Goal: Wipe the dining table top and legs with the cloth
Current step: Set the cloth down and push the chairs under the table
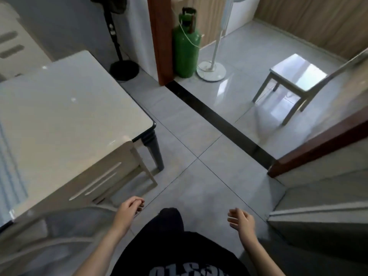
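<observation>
The dining table (pixel 65 108) has a glossy pale top with a dark rim and fills the left side of the view. One dark table leg (pixel 156 152) shows under its near right corner. My left hand (pixel 130 207) hangs low beside the table's near edge, fingers loosely curled, holding nothing. My right hand (pixel 240 219) hangs to the right over the floor, fingers also loosely curled and empty. No cloth is in view.
A beige chair (pixel 111 176) is tucked under the table's near side. A green gas cylinder (pixel 186 48), a black fan stand (pixel 123 68) and a white fan stand (pixel 211 70) line the back. A white chair (pixel 294 80) stands far right; a brown door (pixel 318 146) is open.
</observation>
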